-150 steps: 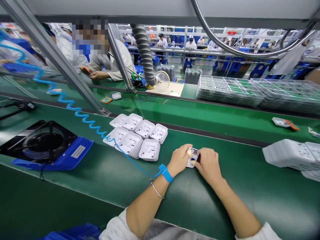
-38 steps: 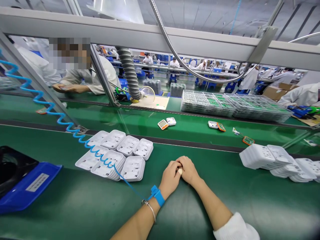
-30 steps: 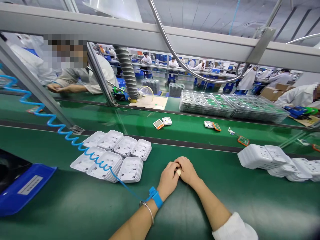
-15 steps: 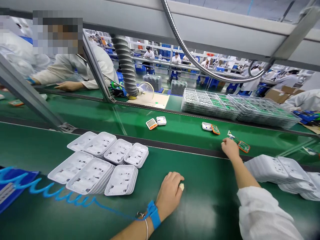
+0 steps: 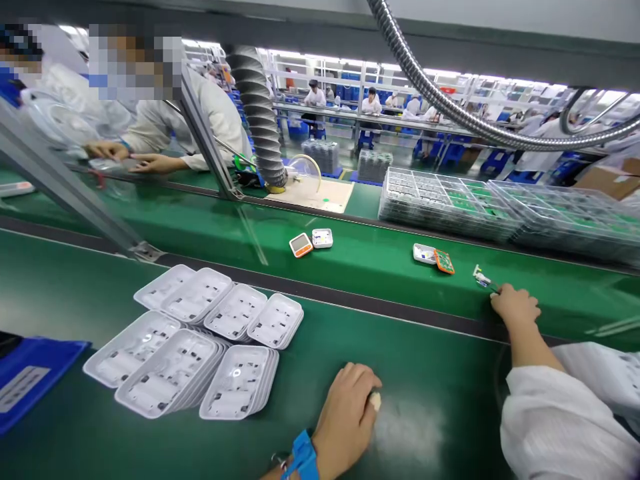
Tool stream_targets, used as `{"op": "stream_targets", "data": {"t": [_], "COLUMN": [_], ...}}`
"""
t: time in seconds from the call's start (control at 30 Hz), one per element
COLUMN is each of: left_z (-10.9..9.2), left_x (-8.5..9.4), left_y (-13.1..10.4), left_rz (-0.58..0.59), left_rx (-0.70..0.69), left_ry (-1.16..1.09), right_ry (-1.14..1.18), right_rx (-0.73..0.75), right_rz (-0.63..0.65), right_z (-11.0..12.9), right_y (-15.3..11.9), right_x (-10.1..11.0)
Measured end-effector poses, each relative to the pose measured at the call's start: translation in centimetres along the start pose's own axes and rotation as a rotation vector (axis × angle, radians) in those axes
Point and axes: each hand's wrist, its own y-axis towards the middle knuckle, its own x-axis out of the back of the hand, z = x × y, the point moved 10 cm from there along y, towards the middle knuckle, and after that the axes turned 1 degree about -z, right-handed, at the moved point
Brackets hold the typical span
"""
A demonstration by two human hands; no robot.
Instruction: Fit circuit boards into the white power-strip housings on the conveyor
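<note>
On the green belt at the right, my right hand (image 5: 516,308) is closed over the spot of an orange-framed circuit board, which its fingers hide. Thin wires run from under the fingertips to a small white part (image 5: 481,277) on the belt. My left hand (image 5: 350,413) rests on the green work surface with loosely bent fingers and nothing visible in it. A pale finger cot covers its thumb tip, and a blue wrist strap (image 5: 304,457) is around the wrist. Left of that hand lie stacks of white plastic shells (image 5: 240,383).
On the belt are an orange-and-white device (image 5: 301,245) beside a white shell (image 5: 323,238), and another shell (image 5: 424,253) with an orange-framed board (image 5: 444,261). Clear trays (image 5: 445,207) stand behind. A metal post (image 5: 207,133) and a hose (image 5: 255,113) rise nearby. Across the belt, a co-worker's hands (image 5: 155,163) work.
My right hand has moved right, over the orange-framed circuit board, which was in view beside it before. The left hand stays on the work surface. The whole view has shifted somewhat.
</note>
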Motion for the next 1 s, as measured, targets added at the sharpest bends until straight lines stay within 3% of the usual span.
{"op": "stream_targets", "data": {"t": [0.13,0.33,0.43,0.57,0.63,0.7,0.8,0.9,1.0], "left_z": [-0.2,-0.4,-0.7,-0.9,-0.5,0.3,2.0,3.2,3.3], "left_x": [0.0,0.3,0.4,0.6,0.9,1.5,3.1,4.9,5.5], "left_y": [-0.1,0.0,-0.2,-0.4,-0.4,-0.5,-0.7,-1.0,-1.0], "left_rz": [-0.015,-0.048,-0.067,-0.086,-0.113,-0.162,-0.256,-0.325,-0.304], "left_rx": [-0.031,-0.065,-0.084,-0.104,-0.094,-0.06,0.035,0.121,0.162], "left_ry": [0.011,0.046,0.055,0.04,0.011,-0.021,-0.023,0.051,0.167], "right_ry": [-0.146,-0.149,-0.129,0.012,0.173,0.324,0.477,0.546,0.532], "right_rx": [0.23,0.5,0.644,0.942,1.026,1.004,0.884,0.858,0.919], "right_rz": [0.013,0.151,0.179,0.192,0.235,0.231,0.16,0.212,0.277], "right_z": [3.0,6.7,9.4,14.3,15.5,15.1,12.6,10.7,10.0], "right_y": [-1.7,-5.5,-11.5,-24.1,-29.0,-30.9,-30.2,-30.5,-32.7], "right_x": [0.7,2.5,3.4,3.8,4.0,4.5,5.2,4.2,2.7]}}
